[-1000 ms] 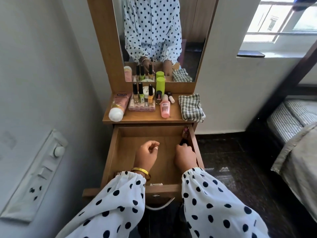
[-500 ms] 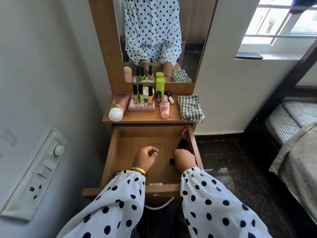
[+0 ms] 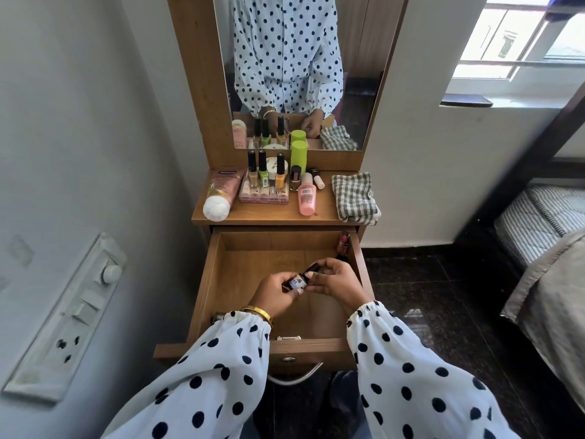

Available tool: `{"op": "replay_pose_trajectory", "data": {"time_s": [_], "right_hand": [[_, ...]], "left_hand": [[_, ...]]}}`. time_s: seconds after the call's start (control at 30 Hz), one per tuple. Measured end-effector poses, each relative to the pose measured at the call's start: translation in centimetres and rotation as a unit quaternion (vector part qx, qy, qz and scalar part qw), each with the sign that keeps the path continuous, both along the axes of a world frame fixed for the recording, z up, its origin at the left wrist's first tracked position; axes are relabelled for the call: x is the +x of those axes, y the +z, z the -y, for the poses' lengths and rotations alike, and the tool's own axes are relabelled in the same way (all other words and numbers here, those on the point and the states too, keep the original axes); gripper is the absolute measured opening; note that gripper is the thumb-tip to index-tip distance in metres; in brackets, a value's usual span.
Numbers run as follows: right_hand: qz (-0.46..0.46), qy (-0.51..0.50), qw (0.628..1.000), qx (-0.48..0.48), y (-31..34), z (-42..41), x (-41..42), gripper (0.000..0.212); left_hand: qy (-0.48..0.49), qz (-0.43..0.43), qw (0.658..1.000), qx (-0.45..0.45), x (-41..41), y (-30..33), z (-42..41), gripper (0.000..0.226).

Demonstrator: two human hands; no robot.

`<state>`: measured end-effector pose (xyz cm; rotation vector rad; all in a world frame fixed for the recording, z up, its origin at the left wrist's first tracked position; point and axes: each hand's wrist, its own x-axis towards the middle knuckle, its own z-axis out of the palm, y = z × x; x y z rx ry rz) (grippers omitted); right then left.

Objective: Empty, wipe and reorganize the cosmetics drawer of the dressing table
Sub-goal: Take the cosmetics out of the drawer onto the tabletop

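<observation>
The wooden drawer (image 3: 215, 274) of the dressing table stands pulled out, its floor mostly bare. Above its middle my left hand (image 3: 275, 293) and my right hand (image 3: 335, 282) meet on a small dark cosmetic bottle (image 3: 304, 277) with a blue label; both hold it. A pink lipstick (image 3: 344, 240) leans in the drawer's far right corner. On the tabletop (image 3: 272, 213) lie a pink tube (image 3: 220, 193), three nail polish bottles (image 3: 264, 171) on a palette, a green stick (image 3: 299, 156), a small pink bottle (image 3: 307, 198) and a folded checked cloth (image 3: 354, 198).
A mirror (image 3: 300, 71) rises behind the tabletop. A switch panel (image 3: 69, 315) is on the wall at left. A bed (image 3: 550, 248) and dark floor (image 3: 427, 296) lie to the right. The drawer's metal handle (image 3: 297, 377) hangs at its front.
My right hand lifted a dark bottle from the drawer's right side and moved left. My left hand opened from a fist and took hold of the same bottle.
</observation>
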<state>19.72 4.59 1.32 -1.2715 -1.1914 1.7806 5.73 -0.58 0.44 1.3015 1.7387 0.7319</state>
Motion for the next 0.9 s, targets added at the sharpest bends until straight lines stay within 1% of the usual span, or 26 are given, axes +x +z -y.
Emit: {"op": "replay_pose_trajectory", "data": {"time_s": [0.03, 0.07, 0.1, 0.13, 0.17, 0.2, 0.23, 0.3, 0.4, 0.53, 0.7, 0.73, 0.77, 0.83, 0.87, 0.9], "right_hand": [[0.051, -0.009, 0.998, 0.034, -0.3, -0.2, 0.0, 0.010], [0.140, -0.020, 0.986, 0.088, -0.6, -0.4, 0.2, 0.009], [0.259, -0.026, 0.953, 0.156, -1.0, -0.6, 0.5, 0.011], [0.368, -0.019, 0.905, 0.214, -1.4, -0.8, 0.9, 0.012], [0.443, -0.001, 0.860, 0.252, -1.7, -0.9, 1.2, 0.011], [0.486, 0.024, 0.832, 0.268, -1.8, -0.8, 1.3, 0.012], [0.510, 0.055, 0.817, 0.264, -2.0, -0.7, 1.2, 0.018], [0.538, 0.099, 0.800, 0.246, -2.1, -0.4, 0.8, 0.026], [0.564, 0.105, 0.786, 0.231, -2.1, -0.2, 0.4, 0.027], [0.561, 0.107, 0.791, 0.219, -2.1, -0.3, 0.7, 0.030], [0.555, 0.103, 0.799, 0.208, -2.1, -0.3, 0.7, 0.021], [0.539, 0.101, 0.812, 0.200, -2.0, -0.3, 0.6, 0.021], [0.504, 0.091, 0.839, 0.185, -1.8, -0.4, 0.6, 0.023], [0.376, 0.048, 0.917, 0.125, -1.2, -0.5, 0.3, 0.023], [0.302, 0.023, 0.949, 0.093, -0.6, -0.4, 0.2, 0.021], [0.239, 0.001, 0.969, 0.066, -0.1, -0.3, 0.1, 0.018]], "left_hand": [[0.008, 0.003, 1.000, 0.001, 0.0, 0.1, 0.0, 0.043], [0.016, 0.004, 1.000, 0.002, 0.0, 0.1, -0.1, 0.042], [0.022, 0.003, 1.000, 0.000, -0.1, 0.1, -0.1, 0.041], [0.028, 0.003, 1.000, -0.002, -0.2, 0.1, -0.2, 0.040], [0.035, 0.003, 0.999, -0.005, -0.3, 0.2, -0.2, 0.039], [0.042, 0.007, 0.999, -0.007, -0.4, 0.1, -0.2, 0.039], [0.051, 0.015, 0.999, -0.010, -0.6, 0.1, -0.2, 0.040], [0.068, 0.033, 0.997, -0.018, -0.7, 0.0, -0.3, 0.040], [0.086, 0.041, 0.995, -0.019, -0.8, -0.1, -0.4, 0.033], [0.085, 0.037, 0.996, -0.017, -0.8, -0.2, -0.5, 0.031], [0.093, 0.063, 0.994, -0.013, -0.8, -0.1, -0.5, 0.035], [0.095, 0.072, 0.993, -0.011, -0.8, -0.1, -0.4, 0.040], [0.100, 0.084, 0.991, -0.010, -0.8, 0.0, -0.4, 0.043], [0.117, 0.109, 0.987, -0.010, -0.9, 0.1, -0.4, 0.045], [0.126, 0.120, 0.985, -0.013, -0.9, 0.2, -0.4, 0.045], [0.134, 0.131, 0.982, -0.016, -1.0, 0.3, -0.3, 0.045]]}}
